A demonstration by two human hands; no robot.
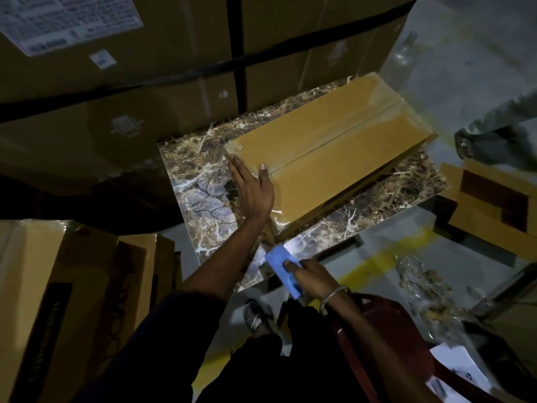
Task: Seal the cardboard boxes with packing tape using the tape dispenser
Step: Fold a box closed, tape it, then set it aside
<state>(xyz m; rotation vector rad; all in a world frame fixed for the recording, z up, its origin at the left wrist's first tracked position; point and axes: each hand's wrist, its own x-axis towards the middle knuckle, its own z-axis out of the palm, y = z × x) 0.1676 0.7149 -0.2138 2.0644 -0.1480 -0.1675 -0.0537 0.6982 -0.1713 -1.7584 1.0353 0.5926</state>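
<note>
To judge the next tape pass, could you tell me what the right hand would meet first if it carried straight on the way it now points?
Probably the near end of the cardboard box on the marble-patterned table. The right hand holds the blue tape dispenser aimed up toward it, but depth is unclear.

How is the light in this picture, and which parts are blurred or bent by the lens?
Head view: light falls mainly on the cardboard box and marble table; glare washes the blue tape dispenser in the right hand; the left hand is sharp; the stacked boxes lie in shadow, their edges bowed; the lower right corner is smeared.
</note>
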